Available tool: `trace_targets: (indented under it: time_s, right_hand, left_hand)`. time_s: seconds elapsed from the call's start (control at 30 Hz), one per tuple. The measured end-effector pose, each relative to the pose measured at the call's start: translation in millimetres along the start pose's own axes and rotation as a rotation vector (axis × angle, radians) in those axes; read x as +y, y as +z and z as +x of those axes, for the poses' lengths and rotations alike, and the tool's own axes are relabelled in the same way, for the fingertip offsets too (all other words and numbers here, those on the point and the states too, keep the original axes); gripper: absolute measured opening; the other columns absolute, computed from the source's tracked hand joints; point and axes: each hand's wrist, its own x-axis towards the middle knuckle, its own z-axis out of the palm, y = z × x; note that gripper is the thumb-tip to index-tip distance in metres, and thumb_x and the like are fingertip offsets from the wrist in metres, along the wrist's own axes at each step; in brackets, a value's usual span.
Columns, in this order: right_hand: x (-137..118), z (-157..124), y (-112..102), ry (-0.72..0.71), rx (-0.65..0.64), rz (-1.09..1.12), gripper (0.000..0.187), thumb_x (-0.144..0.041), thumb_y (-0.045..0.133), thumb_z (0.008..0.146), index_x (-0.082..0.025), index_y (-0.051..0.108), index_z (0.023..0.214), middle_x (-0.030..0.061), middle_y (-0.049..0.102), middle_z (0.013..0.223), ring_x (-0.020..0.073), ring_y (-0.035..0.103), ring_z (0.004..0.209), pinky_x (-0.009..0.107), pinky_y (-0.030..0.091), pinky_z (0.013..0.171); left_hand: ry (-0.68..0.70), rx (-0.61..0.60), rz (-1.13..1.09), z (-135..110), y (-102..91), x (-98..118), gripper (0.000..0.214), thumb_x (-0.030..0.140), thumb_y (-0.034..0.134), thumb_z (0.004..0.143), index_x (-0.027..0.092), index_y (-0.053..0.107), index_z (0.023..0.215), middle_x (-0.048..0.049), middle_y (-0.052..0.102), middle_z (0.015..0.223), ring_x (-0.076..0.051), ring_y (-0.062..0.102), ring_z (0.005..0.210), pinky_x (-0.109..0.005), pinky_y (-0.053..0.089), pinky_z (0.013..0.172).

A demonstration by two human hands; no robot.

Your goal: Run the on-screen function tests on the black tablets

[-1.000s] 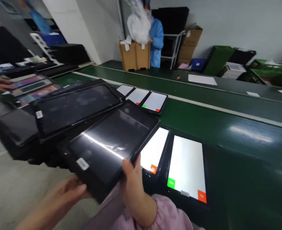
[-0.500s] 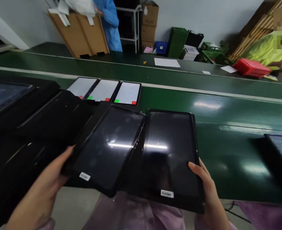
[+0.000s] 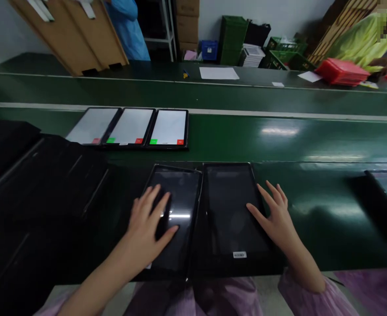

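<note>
Left hand (image 3: 149,226) splayed, gripping nothing, over left tablet (image 3: 185,197); right hand (image 3: 277,217) loose at right tablet's (image 3: 228,210) outer edge. Both tablets lie on tabletop (image 3: 315,237). I judge them stiff, slick, fragile-faced; hold by long edges.

Partly hidden tablet (image 3: 182,186), cropped carton (image 3: 84,37), illegible label (image 3: 239,254)

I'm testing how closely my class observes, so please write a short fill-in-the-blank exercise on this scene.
1. The left hand is spread over the left dark tablet, while the right hand is on the ____ side of the right dark tablet.
2. The lit tablets lying in a row number ____.
3. The stack on the far counter, at upper right, is coloured ____.

Missing words: right; three; red.
</note>
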Motion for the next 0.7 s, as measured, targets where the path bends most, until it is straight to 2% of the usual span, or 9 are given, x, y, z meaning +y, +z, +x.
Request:
trace_targets:
  time_s: [0.1,0.23,0.33,0.43,0.57,0.7]
  right_hand:
    - [0,17,9,-0.005,-0.011,0.013,0.073,-0.079,0.059,0.094,-0.024,0.071,0.140,0.0202,0.059,0.154,0.0459,0.043,0.153,0.078,0.040,0.118]
    - [-2,27,17,0.018,0.003,0.070,0.073,-0.078,0.056,0.096,-0.023,0.070,0.141,0.0197,0.062,0.152,0.0437,0.047,0.151,0.076,0.041,0.120]
    - [-3,25,19,0.050,0.004,0.131,0.072,-0.078,0.054,0.098,-0.024,0.068,0.143,0.0182,0.065,0.151,0.0414,0.050,0.150,0.073,0.044,0.120]
    - [-3,25,19,0.076,-0.025,0.195,0.069,-0.077,0.058,0.096,-0.029,0.068,0.144,0.0157,0.063,0.154,0.0406,0.048,0.153,0.070,0.045,0.121]
    - [-2,31,20,0.116,-0.062,0.302,0.070,-0.078,0.061,0.094,-0.030,0.066,0.145,0.0142,0.062,0.156,0.0395,0.050,0.152,0.067,0.049,0.119]
    - [-1,36,21,0.110,-0.025,0.291,0.064,-0.076,0.063,0.094,-0.031,0.070,0.139,0.0128,0.062,0.156,0.0399,0.049,0.152,0.068,0.048,0.119]
  left_hand:
    - [0.079,-0.142,0.049,52,22.8,22,0.071,0.050,0.053,0.099,0.019,0.044,0.163,-0.0217,0.038,0.174,-0.047,0.027,0.164,-0.077,0.023,0.129]
    - [0.104,-0.245,0.093,96,30.7,35,0.078,0.045,0.059,0.093,0.017,0.044,0.164,-0.0213,0.032,0.177,-0.048,0.023,0.165,-0.077,0.021,0.129]
    - [0.068,-0.251,0.167,109,27.1,37,0.080,0.042,0.060,0.090,0.014,0.045,0.163,-0.0220,0.035,0.176,-0.048,0.026,0.164,-0.076,0.023,0.129]
    - [0.010,-0.236,0.275,119,22.6,39,0.075,0.040,0.055,0.093,0.010,0.047,0.161,-0.0224,0.045,0.171,-0.042,0.037,0.161,-0.069,0.027,0.131]
    - [0.011,-0.217,0.300,134,18.3,42,0.063,0.038,0.045,0.098,0.007,0.060,0.151,-0.0210,0.060,0.159,-0.038,0.054,0.149,-0.059,0.041,0.127]
    - [-0.045,-0.216,0.305,144,17.3,49,0.061,0.035,0.043,0.099,0.005,0.063,0.148,-0.0204,0.065,0.153,-0.037,0.058,0.145,-0.054,0.051,0.120]
